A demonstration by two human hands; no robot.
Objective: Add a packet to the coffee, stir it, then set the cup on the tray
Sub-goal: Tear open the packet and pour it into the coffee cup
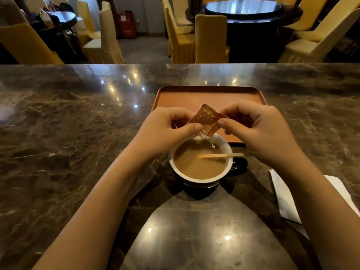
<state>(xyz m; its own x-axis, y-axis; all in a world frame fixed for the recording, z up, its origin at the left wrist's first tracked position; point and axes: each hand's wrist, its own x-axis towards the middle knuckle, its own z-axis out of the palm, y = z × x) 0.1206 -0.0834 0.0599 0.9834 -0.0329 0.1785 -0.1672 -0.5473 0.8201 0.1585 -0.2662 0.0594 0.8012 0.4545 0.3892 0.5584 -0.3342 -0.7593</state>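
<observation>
A dark cup [200, 187] with a white inner rim stands on the marble counter, full of light-brown coffee. A wooden stir stick [220, 155] leans in it, pointing right over the rim. Both hands hold a small brown packet [206, 119] tilted just above the cup's far rim. My left hand [165, 129] pinches its left edge with thumb and fingers. My right hand [251, 129] pinches its right edge. An orange-brown tray [208, 94] lies right behind the cup with nothing visible on it, partly hidden by my hands.
White paper napkins [284, 199] lie on the counter to the right, under my right forearm. The dark marble counter [78, 133] spreads wide to the left and ends behind the tray. Yellow-covered chairs [210, 39] and round tables stand beyond it.
</observation>
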